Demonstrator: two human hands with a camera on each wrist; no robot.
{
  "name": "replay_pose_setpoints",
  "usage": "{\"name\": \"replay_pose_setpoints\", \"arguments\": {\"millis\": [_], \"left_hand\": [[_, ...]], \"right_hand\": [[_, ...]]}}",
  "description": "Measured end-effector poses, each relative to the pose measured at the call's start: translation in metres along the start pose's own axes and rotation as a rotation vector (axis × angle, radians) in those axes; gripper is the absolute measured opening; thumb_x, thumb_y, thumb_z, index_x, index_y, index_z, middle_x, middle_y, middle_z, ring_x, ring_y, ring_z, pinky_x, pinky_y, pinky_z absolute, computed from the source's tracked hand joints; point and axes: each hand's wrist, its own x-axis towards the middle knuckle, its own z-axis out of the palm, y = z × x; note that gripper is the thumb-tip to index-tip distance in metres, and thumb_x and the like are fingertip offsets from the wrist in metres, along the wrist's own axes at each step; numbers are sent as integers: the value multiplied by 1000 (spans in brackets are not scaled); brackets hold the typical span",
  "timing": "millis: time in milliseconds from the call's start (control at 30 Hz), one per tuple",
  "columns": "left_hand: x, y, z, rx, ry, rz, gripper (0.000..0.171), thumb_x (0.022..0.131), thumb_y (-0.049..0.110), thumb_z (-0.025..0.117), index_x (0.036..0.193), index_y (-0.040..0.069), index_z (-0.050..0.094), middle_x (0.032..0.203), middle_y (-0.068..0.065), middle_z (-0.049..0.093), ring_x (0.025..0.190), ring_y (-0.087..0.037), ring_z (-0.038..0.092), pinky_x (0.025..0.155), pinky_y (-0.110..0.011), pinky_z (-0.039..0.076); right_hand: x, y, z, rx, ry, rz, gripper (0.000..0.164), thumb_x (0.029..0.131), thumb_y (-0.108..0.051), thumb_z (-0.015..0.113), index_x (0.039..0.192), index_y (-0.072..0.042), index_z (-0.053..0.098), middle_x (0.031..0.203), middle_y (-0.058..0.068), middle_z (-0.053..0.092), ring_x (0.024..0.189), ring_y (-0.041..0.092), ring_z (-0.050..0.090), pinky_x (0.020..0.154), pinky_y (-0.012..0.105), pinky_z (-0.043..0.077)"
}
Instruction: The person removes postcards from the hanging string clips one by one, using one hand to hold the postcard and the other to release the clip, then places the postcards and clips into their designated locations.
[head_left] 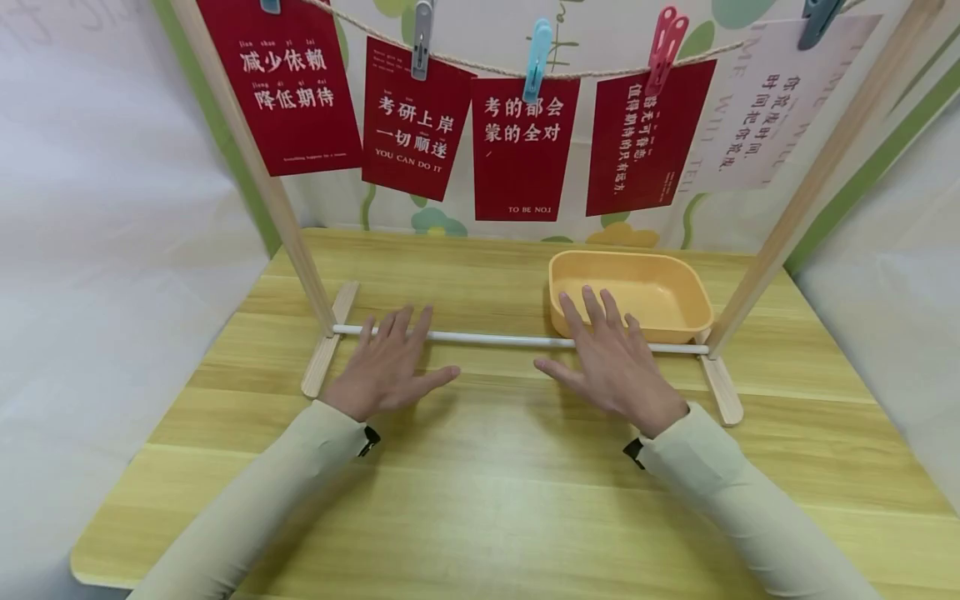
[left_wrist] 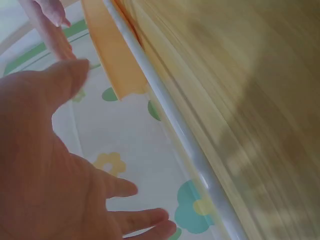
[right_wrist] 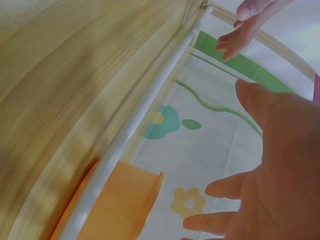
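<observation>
My left hand [head_left: 386, 367] hovers palm down over the left part of the white rod [head_left: 495, 339], fingers spread and holding nothing. On the right, my other hand [head_left: 611, 358] is held likewise, its fingertips overlapping the near side of the yellow plastic basin [head_left: 637, 292] in the head view. Both wrist views show the palms apart from the rod. Above hang several cards from a twine line: red cards [head_left: 525, 179] and a pale pink card [head_left: 750, 108]. Clothespins hold them, among them a grey one [head_left: 422, 42], a light blue one [head_left: 537, 62] and a red one [head_left: 666, 50].
A wooden frame with a left post [head_left: 258, 175] and a right post [head_left: 817, 183] carries the twine. Its feet, such as the left foot [head_left: 321, 362], stand on the wood-grain table [head_left: 480, 500]. Behind is a white backdrop with printed flowers [head_left: 438, 222].
</observation>
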Motion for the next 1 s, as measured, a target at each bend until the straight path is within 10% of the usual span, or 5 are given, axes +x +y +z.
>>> {"name": "replay_pose_setpoints", "arguments": {"millis": [367,767,1000], "left_hand": [[3,-1,-3,-13,132,6,68,104,42,62,150,-7,48,148,-27,53,138,-45,52,115,-60,47],[0,-6,-12,-197,212,-15,48,101,31,66,134,-3,64,130,-19,64,107,-34,64,82,-46,60],[-2,-10,-15,-239,212,-35,49,101,30,67,135,-4,63,133,-20,63,111,-34,64,91,-49,60]], "right_hand": [[8,-5,-3,111,232,-21,68,101,-44,69,150,-1,51,138,25,60,119,43,62,94,58,59],[11,-6,-5,304,312,-52,46,99,-30,75,129,5,68,103,18,73,93,31,72,81,47,63],[13,-9,-8,385,301,-48,43,100,-30,75,125,5,70,104,18,74,95,32,75,83,48,64]]}}
